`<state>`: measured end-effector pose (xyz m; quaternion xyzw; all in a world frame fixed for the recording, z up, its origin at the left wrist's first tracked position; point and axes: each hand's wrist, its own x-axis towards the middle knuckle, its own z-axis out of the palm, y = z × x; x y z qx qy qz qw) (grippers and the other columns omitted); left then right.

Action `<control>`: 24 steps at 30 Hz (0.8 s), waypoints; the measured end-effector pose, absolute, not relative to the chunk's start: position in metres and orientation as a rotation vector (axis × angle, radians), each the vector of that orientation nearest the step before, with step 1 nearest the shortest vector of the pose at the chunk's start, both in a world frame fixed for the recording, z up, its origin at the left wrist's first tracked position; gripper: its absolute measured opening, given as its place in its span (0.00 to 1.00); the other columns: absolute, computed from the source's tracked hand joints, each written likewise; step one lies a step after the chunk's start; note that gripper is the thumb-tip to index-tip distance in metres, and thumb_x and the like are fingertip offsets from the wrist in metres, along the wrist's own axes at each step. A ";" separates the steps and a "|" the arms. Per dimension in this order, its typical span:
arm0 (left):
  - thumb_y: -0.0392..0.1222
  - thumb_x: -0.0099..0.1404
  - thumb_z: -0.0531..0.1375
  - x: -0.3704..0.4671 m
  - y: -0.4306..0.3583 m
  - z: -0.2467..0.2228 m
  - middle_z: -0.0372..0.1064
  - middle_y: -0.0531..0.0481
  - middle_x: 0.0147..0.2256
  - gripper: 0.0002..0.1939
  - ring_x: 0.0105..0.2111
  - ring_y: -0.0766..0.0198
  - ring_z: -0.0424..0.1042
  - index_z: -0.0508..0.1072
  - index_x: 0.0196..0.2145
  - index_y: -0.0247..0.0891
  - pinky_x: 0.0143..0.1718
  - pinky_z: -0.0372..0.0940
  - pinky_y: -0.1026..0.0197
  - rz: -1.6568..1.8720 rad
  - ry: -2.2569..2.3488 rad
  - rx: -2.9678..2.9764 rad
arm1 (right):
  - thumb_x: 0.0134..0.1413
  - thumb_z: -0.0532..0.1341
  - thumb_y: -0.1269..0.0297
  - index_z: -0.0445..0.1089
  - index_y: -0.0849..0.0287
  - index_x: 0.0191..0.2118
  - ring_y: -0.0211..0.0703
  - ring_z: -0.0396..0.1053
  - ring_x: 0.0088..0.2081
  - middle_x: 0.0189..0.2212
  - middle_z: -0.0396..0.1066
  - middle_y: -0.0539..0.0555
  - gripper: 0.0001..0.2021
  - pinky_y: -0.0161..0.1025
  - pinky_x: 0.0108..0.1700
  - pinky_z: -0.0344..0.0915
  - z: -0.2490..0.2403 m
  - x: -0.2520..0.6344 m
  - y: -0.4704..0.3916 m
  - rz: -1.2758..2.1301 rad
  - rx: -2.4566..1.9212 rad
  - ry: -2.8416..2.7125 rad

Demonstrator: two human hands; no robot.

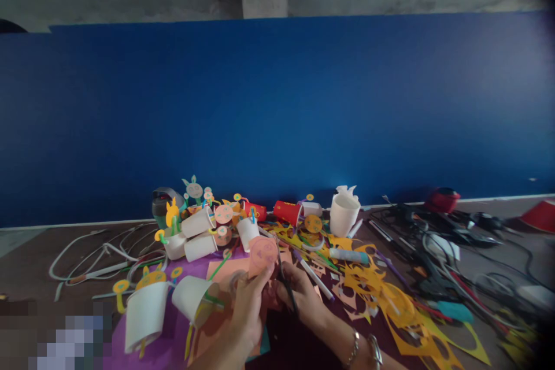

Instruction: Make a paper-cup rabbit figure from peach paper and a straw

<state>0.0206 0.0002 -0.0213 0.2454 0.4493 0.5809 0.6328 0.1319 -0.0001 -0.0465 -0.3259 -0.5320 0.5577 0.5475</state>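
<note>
My left hand (pixel 250 307) is closed on a piece of salmon-coloured paper (pixel 262 251), thumb on top. A round face is drawn on this paper. Dark-handled scissors (pixel 282 273) are gripped in my right hand (pixel 306 296), their blades upright along the paper's right edge. Below and left of my left hand lies more salmon paper (pixel 223 269) on a purple sheet (pixel 173 329). A white paper cup (pixel 191 299) rests tilted beside my left wrist, and an upright one (pixel 146 315) with an orange eared cutout stands farther left.
Several paper cups with cutouts on straws crowd the back left, two of them red (pixel 288 212). A white container (pixel 344 214) stands behind. Yellow paper scraps (pixel 368 280) spread rightward. A glue gun (pixel 437 280) and cables lie at right; a blue partition (pixel 277 115) rises behind.
</note>
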 end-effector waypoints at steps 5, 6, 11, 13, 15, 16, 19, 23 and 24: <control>0.46 0.38 0.72 0.021 0.000 -0.021 0.72 0.52 0.21 0.20 0.21 0.60 0.74 0.70 0.25 0.34 0.23 0.68 0.62 1.341 1.014 0.547 | 0.47 0.66 0.58 0.68 0.61 0.32 0.34 0.58 0.25 0.24 0.62 0.48 0.12 0.31 0.27 0.58 -0.051 0.132 0.001 1.311 -0.765 -1.268; 0.46 0.37 0.73 0.021 0.000 -0.021 0.72 0.52 0.21 0.20 0.21 0.59 0.74 0.70 0.25 0.34 0.22 0.68 0.62 1.345 1.009 0.546 | 0.47 0.66 0.58 0.67 0.61 0.32 0.34 0.57 0.25 0.24 0.62 0.47 0.12 0.31 0.27 0.58 -0.052 0.132 0.001 1.317 -0.755 -1.265; 0.45 0.38 0.73 0.022 0.001 -0.023 0.70 0.52 0.19 0.20 0.18 0.61 0.73 0.70 0.25 0.34 0.20 0.67 0.62 1.330 0.998 0.565 | 0.47 0.67 0.61 0.67 0.61 0.32 0.32 0.55 0.24 0.23 0.60 0.46 0.11 0.29 0.26 0.56 -0.049 0.132 0.001 1.340 -0.746 -1.268; 0.45 0.39 0.73 0.022 0.000 -0.023 0.70 0.53 0.19 0.20 0.18 0.61 0.72 0.69 0.25 0.34 0.19 0.67 0.63 1.314 1.004 0.556 | 0.47 0.67 0.61 0.67 0.61 0.32 0.32 0.56 0.25 0.24 0.60 0.46 0.11 0.30 0.26 0.57 -0.048 0.132 0.000 1.333 -0.755 -1.270; 0.45 0.40 0.73 0.022 0.000 -0.023 0.71 0.53 0.19 0.20 0.18 0.62 0.72 0.68 0.25 0.35 0.19 0.67 0.63 1.306 1.017 0.539 | 0.47 0.67 0.61 0.67 0.61 0.32 0.33 0.57 0.26 0.25 0.60 0.47 0.11 0.30 0.28 0.58 -0.048 0.132 0.000 1.331 -0.748 -1.262; 0.45 0.39 0.73 0.022 0.000 -0.023 0.71 0.53 0.20 0.20 0.18 0.62 0.73 0.68 0.25 0.35 0.19 0.67 0.63 1.308 1.020 0.534 | 0.47 0.67 0.60 0.67 0.61 0.32 0.33 0.57 0.26 0.25 0.61 0.47 0.11 0.30 0.28 0.58 -0.048 0.132 0.000 1.333 -0.740 -1.258; 0.46 0.39 0.73 0.022 0.000 -0.023 0.71 0.52 0.20 0.21 0.18 0.61 0.73 0.68 0.24 0.34 0.18 0.67 0.64 1.318 1.008 0.543 | 0.47 0.67 0.58 0.67 0.60 0.32 0.32 0.57 0.26 0.25 0.61 0.47 0.12 0.30 0.28 0.59 -0.054 0.131 0.002 1.340 -0.730 -1.248; 0.46 0.39 0.73 0.022 0.000 -0.022 0.71 0.51 0.19 0.20 0.17 0.62 0.72 0.69 0.21 0.33 0.17 0.66 0.64 1.322 0.971 0.563 | 0.47 0.66 0.53 0.65 0.61 0.31 0.30 0.55 0.21 0.21 0.58 0.45 0.16 0.29 0.23 0.57 -0.057 0.130 0.003 1.362 -0.750 -1.229; 0.46 0.38 0.73 0.022 0.000 -0.022 0.71 0.50 0.19 0.19 0.18 0.62 0.72 0.69 0.21 0.33 0.18 0.66 0.64 1.325 0.960 0.566 | 0.47 0.66 0.52 0.65 0.61 0.31 0.30 0.55 0.20 0.20 0.58 0.45 0.17 0.29 0.21 0.56 -0.056 0.129 0.003 1.366 -0.760 -1.226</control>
